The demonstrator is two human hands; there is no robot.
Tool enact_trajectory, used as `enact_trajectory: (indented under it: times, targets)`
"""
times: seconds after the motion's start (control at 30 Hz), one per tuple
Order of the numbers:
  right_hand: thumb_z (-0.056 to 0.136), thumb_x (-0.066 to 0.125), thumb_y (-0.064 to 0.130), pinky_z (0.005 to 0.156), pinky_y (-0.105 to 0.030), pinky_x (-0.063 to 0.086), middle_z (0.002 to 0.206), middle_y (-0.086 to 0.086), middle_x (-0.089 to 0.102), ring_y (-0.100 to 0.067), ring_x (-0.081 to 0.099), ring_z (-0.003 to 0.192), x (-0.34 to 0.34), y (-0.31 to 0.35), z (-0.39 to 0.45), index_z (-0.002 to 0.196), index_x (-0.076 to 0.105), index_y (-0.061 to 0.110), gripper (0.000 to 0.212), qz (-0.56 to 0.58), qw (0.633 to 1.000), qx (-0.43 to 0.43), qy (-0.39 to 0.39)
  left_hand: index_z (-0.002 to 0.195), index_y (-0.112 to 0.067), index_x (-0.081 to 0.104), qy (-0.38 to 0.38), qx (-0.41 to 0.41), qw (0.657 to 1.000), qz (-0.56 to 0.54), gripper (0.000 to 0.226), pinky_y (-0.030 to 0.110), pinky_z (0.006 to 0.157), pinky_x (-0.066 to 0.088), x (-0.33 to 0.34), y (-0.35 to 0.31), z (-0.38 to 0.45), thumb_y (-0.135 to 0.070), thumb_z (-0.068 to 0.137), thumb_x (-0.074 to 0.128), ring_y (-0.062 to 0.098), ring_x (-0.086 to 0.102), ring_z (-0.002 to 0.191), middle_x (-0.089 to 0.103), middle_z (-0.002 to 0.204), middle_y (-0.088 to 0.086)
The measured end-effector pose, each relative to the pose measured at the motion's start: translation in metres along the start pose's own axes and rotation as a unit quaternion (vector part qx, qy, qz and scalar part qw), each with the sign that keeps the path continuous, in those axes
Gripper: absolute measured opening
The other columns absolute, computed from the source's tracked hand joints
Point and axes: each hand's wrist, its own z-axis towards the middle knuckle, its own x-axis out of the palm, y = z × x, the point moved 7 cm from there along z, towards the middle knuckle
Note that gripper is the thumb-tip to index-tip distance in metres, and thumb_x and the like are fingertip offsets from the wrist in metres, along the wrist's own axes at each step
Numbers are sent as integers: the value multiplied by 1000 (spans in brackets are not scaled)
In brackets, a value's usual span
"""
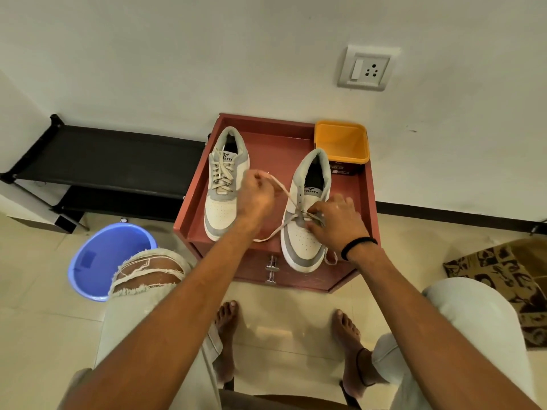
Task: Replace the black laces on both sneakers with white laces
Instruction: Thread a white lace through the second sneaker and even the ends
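Two sneakers sit on the red cabinet top, toes toward me. Left sneaker is fully laced in white, bow-less ends tucked near the tongue. Right sneaker has a white lace through the lowest eyelets only, upper eyelets bare. My left hand is raised between the shoes, fingers curled, pinching one lace end, strand running taut down to the right shoe's eyelets. My right hand rests on the right sneaker's vamp, fingertips pinching the lace at the crossing. Other lace end trails off the toe side, over the cabinet edge. Orange tub stands at the back right corner, just behind the right sneaker's heel. Blue bucket on floor, left of cabinet.
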Motion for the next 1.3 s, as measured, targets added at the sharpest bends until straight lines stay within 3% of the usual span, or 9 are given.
enact_trajectory:
  times: [0.13,0.2,0.3,0.33,0.43,0.57,0.8,1.13,1.3]
  targets:
    - [86,74,51,97,-50,48,127,-6,52,-30,44,119,-6,2,-9,130,62,27,51,-35,999,-22,35,109,-7,53,-36,-109,936,-333,20,41,83,60,-35,-30,9,-4,105,34,22,72,68,73,76,8]
    - [84,76,53,100,-52,48,130,-6,54,-30,46,123,-12,2,-8,133,59,28,57,-57,997,-28,47,103,-8,56,-51,-113,920,-371,19,36,69,57,-46,-42,16,-9,105,37,13,51,50,54,60,1]
    - [83,77,55,99,-55,49,130,-5,58,-30,50,125,-19,4,-5,135,57,28,62,-90,993,-44,65,105,-17,61,2,62,998,-13,22,29,68,48,-42,-69,25,-38,103,54,7,56,69,59,81,-7]
    - [82,78,54,98,-55,50,129,-4,60,-30,51,124,-21,5,-4,135,57,28,63,-91,992,-48,67,104,-21,64,55,128,978,157,30,29,71,49,-27,-71,22,-50,99,58,7,61,80,63,90,-8]
    - [78,84,49,92,-52,54,123,-5,63,-29,58,116,-24,6,-3,130,60,25,62,-72,995,-52,51,114,-25,69,214,195,819,495,42,43,93,48,23,-37,4,-60,91,64,26,56,120,64,116,3]
    - [70,90,44,88,-50,56,121,-5,66,-29,61,113,-24,7,6,125,57,22,68,-61,996,-41,49,123,-25,66,223,242,759,562,32,52,111,32,52,-17,-8,-45,99,58,31,42,134,58,130,8]
    - [66,93,41,82,-47,57,114,-3,66,-28,62,106,-23,6,15,116,53,22,67,-58,995,-34,75,92,-21,72,155,199,799,546,16,51,101,46,12,-36,22,-35,94,66,22,62,95,68,93,1]
    - [63,96,39,81,-46,59,106,3,68,-24,61,102,-19,0,20,110,54,28,64,-43,996,-22,79,104,-12,72,-88,34,804,587,28,50,87,51,-78,-47,63,-30,84,72,34,63,102,68,95,13]
    - [61,97,35,83,-47,59,102,3,68,-24,60,103,-18,-1,20,109,57,26,63,-6,996,-18,86,114,-14,64,-97,117,807,571,31,47,84,51,-60,-62,44,-27,88,75,33,62,102,68,103,12]
